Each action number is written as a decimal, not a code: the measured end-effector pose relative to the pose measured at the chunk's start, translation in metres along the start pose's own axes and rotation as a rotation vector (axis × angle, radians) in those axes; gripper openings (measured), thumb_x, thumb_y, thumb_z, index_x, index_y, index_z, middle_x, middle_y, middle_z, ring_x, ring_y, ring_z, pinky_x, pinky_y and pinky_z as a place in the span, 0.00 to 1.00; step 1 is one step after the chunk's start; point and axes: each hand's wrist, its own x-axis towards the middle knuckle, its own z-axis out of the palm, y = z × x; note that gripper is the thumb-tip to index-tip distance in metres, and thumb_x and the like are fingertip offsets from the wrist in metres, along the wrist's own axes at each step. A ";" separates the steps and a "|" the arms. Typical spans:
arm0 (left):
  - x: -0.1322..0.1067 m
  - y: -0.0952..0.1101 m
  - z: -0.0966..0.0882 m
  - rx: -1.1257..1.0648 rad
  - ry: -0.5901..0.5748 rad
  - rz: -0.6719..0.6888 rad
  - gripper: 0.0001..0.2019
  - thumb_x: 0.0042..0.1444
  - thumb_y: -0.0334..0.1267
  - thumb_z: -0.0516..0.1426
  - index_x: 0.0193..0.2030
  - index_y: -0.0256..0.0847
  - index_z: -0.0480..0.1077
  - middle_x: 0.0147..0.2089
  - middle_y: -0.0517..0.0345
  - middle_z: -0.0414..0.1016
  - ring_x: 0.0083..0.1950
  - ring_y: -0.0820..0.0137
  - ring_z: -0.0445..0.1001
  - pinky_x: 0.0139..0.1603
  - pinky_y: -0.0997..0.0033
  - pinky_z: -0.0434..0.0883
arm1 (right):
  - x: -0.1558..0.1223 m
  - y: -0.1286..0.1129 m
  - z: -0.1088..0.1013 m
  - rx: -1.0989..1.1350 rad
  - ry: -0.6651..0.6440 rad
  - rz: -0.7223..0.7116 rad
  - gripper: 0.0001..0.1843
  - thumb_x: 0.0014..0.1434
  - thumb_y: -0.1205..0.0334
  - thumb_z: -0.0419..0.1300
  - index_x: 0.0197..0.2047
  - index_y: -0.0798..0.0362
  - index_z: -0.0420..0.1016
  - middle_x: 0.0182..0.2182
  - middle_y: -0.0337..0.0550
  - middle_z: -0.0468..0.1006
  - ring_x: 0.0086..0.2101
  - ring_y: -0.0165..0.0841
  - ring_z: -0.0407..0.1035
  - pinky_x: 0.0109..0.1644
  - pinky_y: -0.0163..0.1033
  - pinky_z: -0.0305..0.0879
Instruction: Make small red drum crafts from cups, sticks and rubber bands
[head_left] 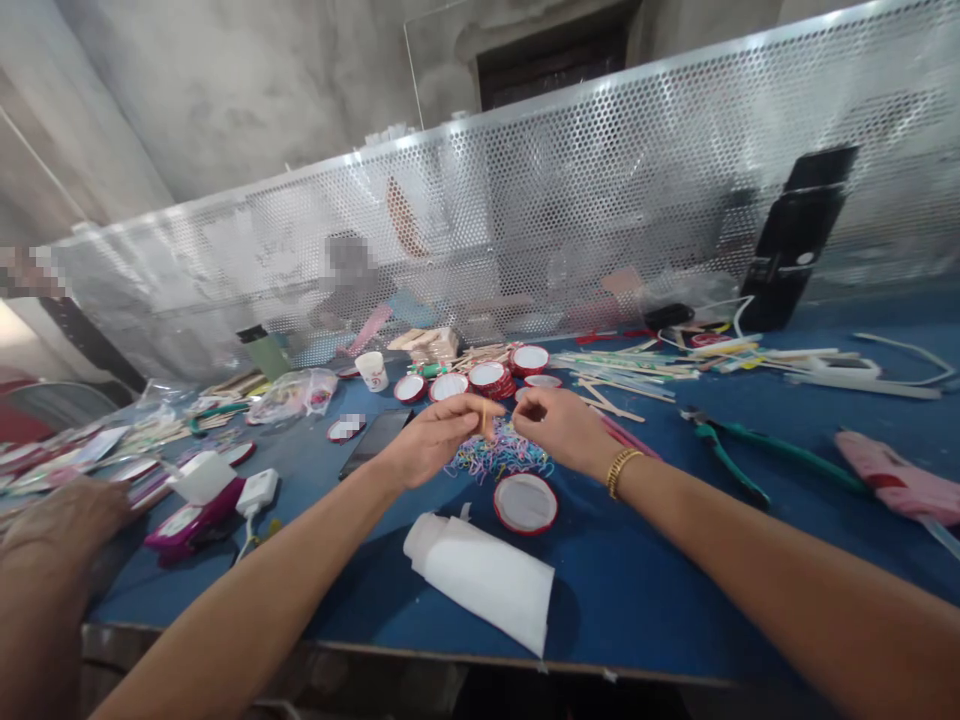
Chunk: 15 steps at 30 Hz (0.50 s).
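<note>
My left hand [439,435] is raised over a heap of multicoloured short strings [499,455], its fingers pinched together. A thin yellowish strip [484,415] shows at its fingertips. Close by on the right, my right hand [559,425] has curled fingers facing the left one; what they hold, if anything, cannot be made out. A gold bracelet [621,472] circles that wrist. Just below the hands lies a round red-rimmed lid [526,503] with a pale inside. Nearer to me rests a folded white sheet [484,580].
Behind the hands sit stacked red-rimmed lids [491,378], a paper cup [371,371] and thin sticks [622,365]. Green-handled pliers [724,455] and a pink-wrapped tool [896,475] lie right. Another person's arm [56,545] reaches in at left. A perforated metal screen [525,200] borders the back.
</note>
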 end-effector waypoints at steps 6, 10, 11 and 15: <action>0.003 -0.014 0.011 -0.122 0.252 -0.024 0.26 0.53 0.39 0.64 0.60 0.48 0.69 0.30 0.63 0.72 0.34 0.75 0.71 0.43 0.71 0.67 | -0.006 -0.017 0.006 0.112 -0.024 -0.058 0.05 0.54 0.64 0.58 0.29 0.53 0.73 0.28 0.40 0.77 0.30 0.30 0.69 0.35 0.36 0.60; 0.004 -0.014 0.004 0.017 0.341 -0.093 0.32 0.48 0.40 0.67 0.62 0.47 0.68 0.34 0.61 0.76 0.28 0.78 0.71 0.32 0.76 0.66 | -0.008 -0.022 -0.001 0.033 -0.060 -0.110 0.06 0.56 0.62 0.60 0.30 0.52 0.76 0.30 0.41 0.79 0.32 0.32 0.70 0.37 0.38 0.61; 0.004 -0.013 0.000 0.040 0.346 -0.107 0.32 0.47 0.41 0.68 0.61 0.46 0.69 0.36 0.60 0.77 0.28 0.78 0.72 0.32 0.76 0.66 | -0.008 -0.023 -0.006 -0.026 -0.096 -0.131 0.05 0.56 0.60 0.61 0.31 0.51 0.77 0.31 0.41 0.79 0.33 0.33 0.70 0.39 0.39 0.60; 0.006 -0.015 -0.015 0.131 0.258 -0.146 0.26 0.44 0.40 0.69 0.52 0.41 0.76 0.43 0.53 0.80 0.39 0.70 0.78 0.43 0.67 0.71 | -0.010 -0.021 -0.027 -0.182 -0.394 -0.197 0.13 0.44 0.53 0.71 0.36 0.44 0.82 0.37 0.41 0.81 0.39 0.40 0.72 0.44 0.44 0.60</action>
